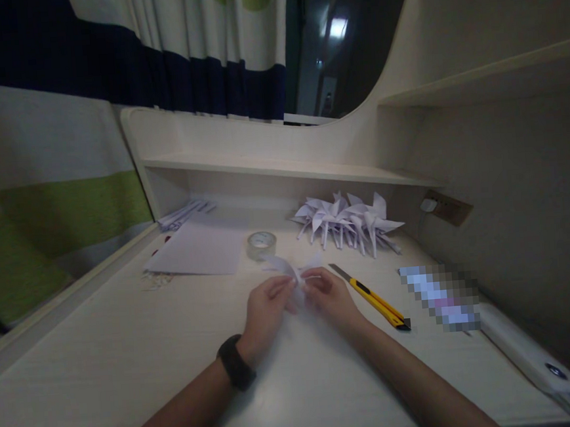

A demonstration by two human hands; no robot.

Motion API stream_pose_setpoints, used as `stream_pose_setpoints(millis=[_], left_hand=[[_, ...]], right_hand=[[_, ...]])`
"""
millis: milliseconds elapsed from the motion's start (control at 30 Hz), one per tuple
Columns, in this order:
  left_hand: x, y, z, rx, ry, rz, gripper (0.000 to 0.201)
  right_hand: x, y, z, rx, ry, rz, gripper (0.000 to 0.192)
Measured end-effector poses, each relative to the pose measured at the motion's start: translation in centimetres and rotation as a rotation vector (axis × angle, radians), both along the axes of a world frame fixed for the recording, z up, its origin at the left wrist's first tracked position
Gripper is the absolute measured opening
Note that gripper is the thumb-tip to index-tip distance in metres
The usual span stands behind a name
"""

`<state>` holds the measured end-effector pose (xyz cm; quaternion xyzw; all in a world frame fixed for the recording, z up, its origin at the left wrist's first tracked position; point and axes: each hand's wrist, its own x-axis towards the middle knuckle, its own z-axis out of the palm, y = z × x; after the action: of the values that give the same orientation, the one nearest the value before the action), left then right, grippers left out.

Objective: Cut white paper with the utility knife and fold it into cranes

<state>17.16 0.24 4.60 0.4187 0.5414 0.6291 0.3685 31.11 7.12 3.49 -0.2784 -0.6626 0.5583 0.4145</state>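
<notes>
Over the middle of the desk, my left hand [270,307] and my right hand [332,296] meet around a white paper pinwheel [295,268]. Both pinch it near its centre, fingers closed. Its upper blades spread out above my fingertips; the lower part is blurred and partly hidden. Just beyond my left hand stands a roll of clear tape [262,245]. To the right of my right hand lies a yellow utility knife [378,303], its blade out and pointing away to the left.
Several finished paper pinwheels [344,218] lie piled at the back right. White paper sheets [201,245] rest at the back left, with rolled paper sticks [186,214] behind. At right are a pixelated object [437,297] and a long white device [527,346]. A shelf [281,169] spans the back.
</notes>
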Motion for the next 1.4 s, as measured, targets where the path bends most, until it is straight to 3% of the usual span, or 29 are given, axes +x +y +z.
stream_pose_setpoints(millis=[567, 933, 1400], left_hand=[[0.0, 0.1, -1.4, 0.042, 0.146, 0.018, 0.031], [-0.4, -0.4, -0.2, -0.036, 0.172, 0.104, 0.028], [-0.6, -0.4, -0.2, -0.052, 0.205, 0.130, 0.030]], right_hand=[[-0.3, -0.1, 0.0, -0.065, -0.002, -0.059, 0.027], [-0.4, -0.3, 0.1, -0.078, -0.003, -0.053, 0.027], [-0.2, -0.3, -0.1, -0.043, -0.017, -0.060, 0.026]])
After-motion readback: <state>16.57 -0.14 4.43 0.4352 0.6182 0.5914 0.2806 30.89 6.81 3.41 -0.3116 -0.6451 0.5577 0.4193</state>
